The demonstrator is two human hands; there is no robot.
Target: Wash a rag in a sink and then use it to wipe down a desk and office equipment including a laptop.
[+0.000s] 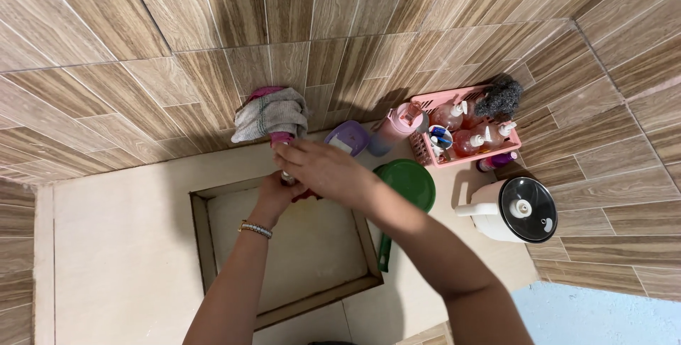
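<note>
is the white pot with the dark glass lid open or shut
Shut. The round dark glass lid sits flat on top of the white pot, its white knob in the middle, with no gap showing at the rim.

Two bare forearms are seen from above, with no sleeves reaching into view on either. A thin beaded bracelet [255, 229] in pale and gold tones is worn around the wrist of the left hand [275, 196]. Nothing is worn on the right hand [323, 167] or its wrist, and no rings can be made out.
</note>
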